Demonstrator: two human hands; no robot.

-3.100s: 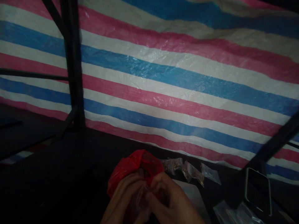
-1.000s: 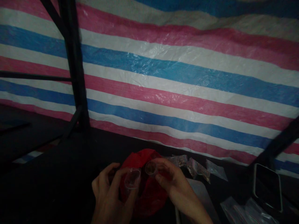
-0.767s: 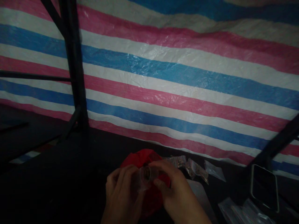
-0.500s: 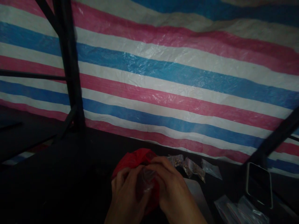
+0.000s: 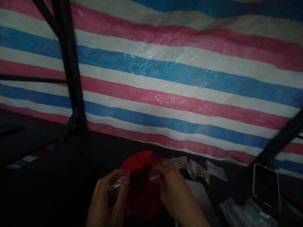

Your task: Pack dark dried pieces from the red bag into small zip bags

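A red plastic bag (image 5: 144, 205) lies open in front of me, with a dark, grainy heap (image 5: 139, 181) inside it. At the bag's left side, my left hand (image 5: 106, 198) is closed on a small clear zip bag (image 5: 117, 182) between thumb and fingers. My right hand (image 5: 174, 186) reaches over the right rim of the red bag with its fingers curled down. Near those fingertips shows a shiny clear piece of plastic (image 5: 154, 176); dim light hides what it is and how firmly it is held.
Small filled zip bags (image 5: 197, 170) lie behind my right hand, beside a flat clear bag (image 5: 216, 171). Further right are a phone (image 5: 266, 187) and several clear zip bags (image 5: 248, 212). A pale flat tray-like object (image 5: 201, 197) sits under my right forearm. Striped sheeting (image 5: 177, 88) hangs behind.
My hands were close together over the red bag with clear plastic between them. The left has moved left with the small zip bag, uncovering the dark heap; the right stays at the right rim.
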